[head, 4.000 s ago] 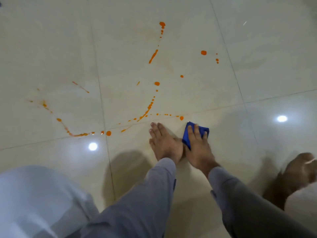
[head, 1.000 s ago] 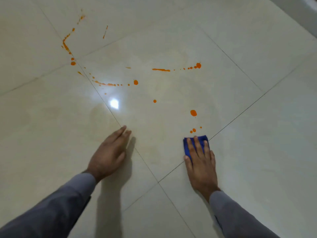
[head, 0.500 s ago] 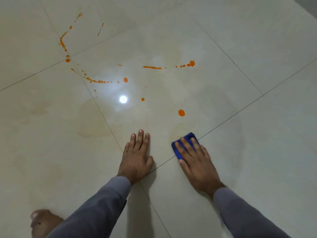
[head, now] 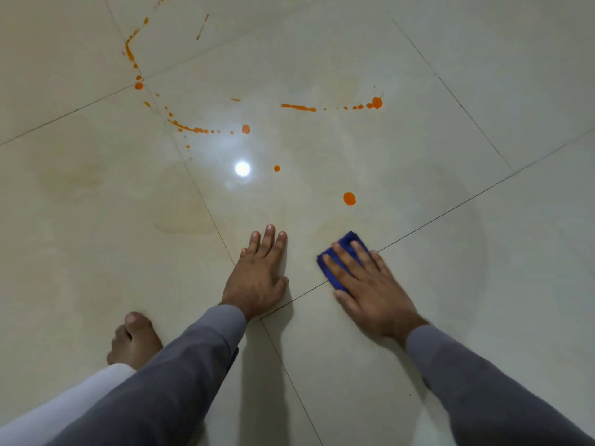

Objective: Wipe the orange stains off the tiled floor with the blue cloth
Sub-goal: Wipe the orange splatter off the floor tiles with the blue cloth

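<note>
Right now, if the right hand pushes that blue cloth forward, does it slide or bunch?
Probably slides: the blue cloth lies folded flat under the right hand, on glossy tiled floor. It looks soft and light, so unpinned edges may curl.

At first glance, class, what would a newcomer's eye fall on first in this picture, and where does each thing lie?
The orange stains stand out first: spots and streaks across the pale tiled floor ahead of the person. Next comes the blue cloth, pressed flat under the right hand near a tile joint, with one round orange spot just beyond it. The left hand rests flat on the floor beside it.
</note>
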